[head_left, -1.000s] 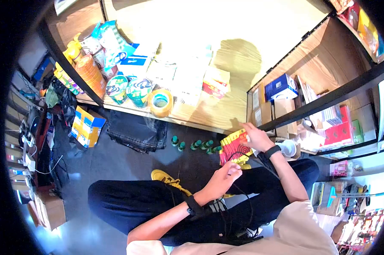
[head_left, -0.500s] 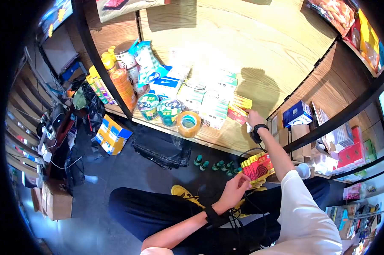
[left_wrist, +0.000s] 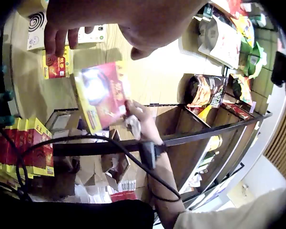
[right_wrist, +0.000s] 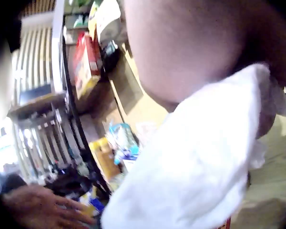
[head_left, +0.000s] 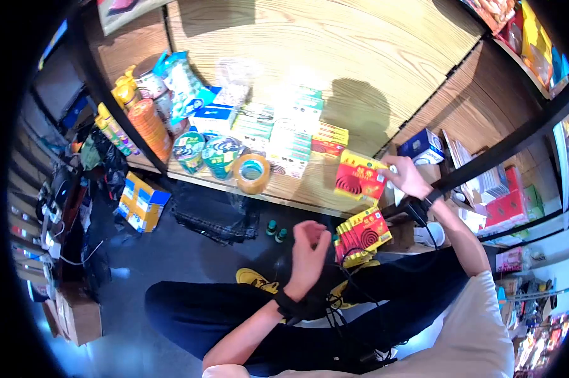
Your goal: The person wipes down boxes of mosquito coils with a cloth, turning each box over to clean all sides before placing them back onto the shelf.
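Note:
My right hand [head_left: 407, 177] grips a red-and-yellow mosquito coil box [head_left: 360, 179] by its right side, near the shelf's front edge. A white cloth [right_wrist: 186, 162], likely tissue, is also in that hand and fills much of the right wrist view. My left hand [head_left: 310, 252] is in the air to the left of a stack of similar coil boxes [head_left: 363, 236], its fingers loosely bent around nothing. In the left wrist view the held box [left_wrist: 102, 95] shows glare on its face. More red-and-yellow boxes [head_left: 330, 140] lie on the shelf.
On the wooden shelf [head_left: 360, 88] stand green-and-white boxes [head_left: 291, 148], green tubs [head_left: 221, 157], a tape roll [head_left: 252, 173] and orange stacked goods [head_left: 149, 129]. Small green-capped bottles [head_left: 272, 228] and black plastic [head_left: 215, 214] lie on the floor. A black cable [left_wrist: 109, 140] crosses the left wrist view.
My right hand went from the floor stack to the shelf boxes, then drew back holding a coil box. My left hand moved left, away from the stack.

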The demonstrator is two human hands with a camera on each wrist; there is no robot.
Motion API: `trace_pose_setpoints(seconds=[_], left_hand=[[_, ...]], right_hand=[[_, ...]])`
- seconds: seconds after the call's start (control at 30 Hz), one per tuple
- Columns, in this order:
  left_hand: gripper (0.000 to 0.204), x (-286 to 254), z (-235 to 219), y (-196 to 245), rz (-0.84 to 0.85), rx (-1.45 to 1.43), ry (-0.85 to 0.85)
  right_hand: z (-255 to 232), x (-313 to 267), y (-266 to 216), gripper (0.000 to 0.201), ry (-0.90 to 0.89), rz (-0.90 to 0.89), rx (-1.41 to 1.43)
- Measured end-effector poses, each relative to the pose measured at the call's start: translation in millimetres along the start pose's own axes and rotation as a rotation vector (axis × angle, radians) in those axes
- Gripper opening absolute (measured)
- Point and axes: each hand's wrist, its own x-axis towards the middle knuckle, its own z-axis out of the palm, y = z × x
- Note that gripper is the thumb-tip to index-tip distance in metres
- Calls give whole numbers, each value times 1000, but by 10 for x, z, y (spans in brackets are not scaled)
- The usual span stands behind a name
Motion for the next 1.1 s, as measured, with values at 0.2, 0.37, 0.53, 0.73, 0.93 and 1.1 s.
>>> trace_pose_setpoints(seconds=[0.2,0.37,0.53,0.73,0.93,1.1], left_hand=[[52,36,-21,267,-320,-475,-240],[34,-67,27,235,-426,-399,-412],[35,-109,97,253,-489,-475,-228],[43,-139,175,313,-566,-606,-214],[54,-114,173,290,-511,-527,-175],[43,-117,99,173,-586,-578,-176]], right_hand=[[-53,-886,-618,33,-378,100,444],[442,-1005,-465,33,-232,19,634],[454,-1004,-339,32,143,249,1017],[550,-1202,-994,54,69,-111,496],[904,-1242,-890,65,12,-212,131],[1139,-1439,-1172,65,-121,-420,125]])
